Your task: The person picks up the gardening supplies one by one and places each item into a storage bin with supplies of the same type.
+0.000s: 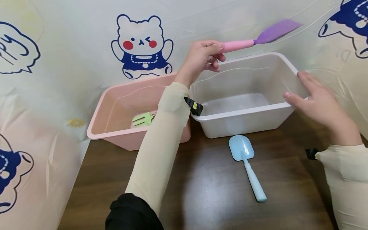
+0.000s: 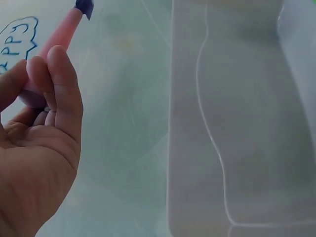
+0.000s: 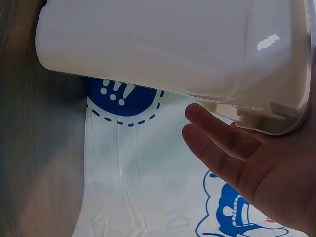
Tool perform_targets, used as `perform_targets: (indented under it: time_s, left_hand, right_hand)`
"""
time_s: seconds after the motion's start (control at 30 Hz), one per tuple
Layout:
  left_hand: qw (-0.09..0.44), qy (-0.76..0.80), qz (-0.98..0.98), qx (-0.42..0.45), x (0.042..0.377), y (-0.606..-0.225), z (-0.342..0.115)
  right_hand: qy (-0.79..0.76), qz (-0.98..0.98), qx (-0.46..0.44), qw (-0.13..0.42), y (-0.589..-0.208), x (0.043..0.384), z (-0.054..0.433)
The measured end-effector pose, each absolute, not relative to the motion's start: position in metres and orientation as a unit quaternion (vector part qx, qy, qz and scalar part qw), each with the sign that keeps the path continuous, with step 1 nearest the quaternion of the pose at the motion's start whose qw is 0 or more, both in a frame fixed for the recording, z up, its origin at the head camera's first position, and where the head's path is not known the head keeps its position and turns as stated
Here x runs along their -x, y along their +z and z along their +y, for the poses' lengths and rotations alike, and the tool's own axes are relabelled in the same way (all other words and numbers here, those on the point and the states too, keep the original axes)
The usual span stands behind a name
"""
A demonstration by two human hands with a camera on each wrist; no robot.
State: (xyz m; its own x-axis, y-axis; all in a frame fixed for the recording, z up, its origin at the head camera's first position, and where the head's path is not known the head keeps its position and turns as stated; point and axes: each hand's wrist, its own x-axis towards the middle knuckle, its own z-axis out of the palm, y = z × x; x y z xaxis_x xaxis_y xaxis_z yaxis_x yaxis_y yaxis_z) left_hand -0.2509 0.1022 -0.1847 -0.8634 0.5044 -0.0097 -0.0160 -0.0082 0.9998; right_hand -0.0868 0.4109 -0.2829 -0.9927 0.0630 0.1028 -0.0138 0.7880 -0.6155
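Observation:
A trowel with a pink handle (image 1: 237,46) and a purple blade (image 1: 277,31) is held by its handle end in my left hand (image 1: 202,57), above the back of the grey bin (image 1: 244,115). In the left wrist view, thumb and fingers pinch that handle (image 2: 61,34). My right hand (image 1: 325,99) holds the grey bin's right rim, thumb over the edge. Seen from the right wrist, its other fingers (image 3: 222,143) extend loosely outside the bin wall (image 3: 163,44). A light blue shovel (image 1: 253,179) lies on the table before the bin.
A pink bin (image 1: 115,137) stands left of the grey one, partly behind my left forearm. Inside it lies a green hand fork (image 1: 142,119). The dark wooden table (image 1: 218,204) meets a pale printed sheet (image 1: 86,38) at the back and sides.

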Motion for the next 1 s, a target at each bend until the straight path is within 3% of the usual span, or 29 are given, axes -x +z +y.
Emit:
perform_targets:
  time_s: [0.33, 0.7, 1.0]
  left_hand:
    - [0.226, 0.686, 0.674, -0.154, 0.264, -0.212, 0.114]
    - [0.329, 0.616, 0.701, -0.145, 0.278, -0.239, 0.11]
    - [0.37, 0.495, 0.763, -0.191, 0.279, -0.249, 0.103]
  right_hand:
    - [0.338, -0.94, 0.007, 0.05, -0.289, 0.087, 0.411]
    - [0.339, -0.939, 0.007, 0.063, -0.284, 0.086, 0.418]
    - [0.341, -0.938, 0.006, 0.063, -0.285, 0.086, 0.413]
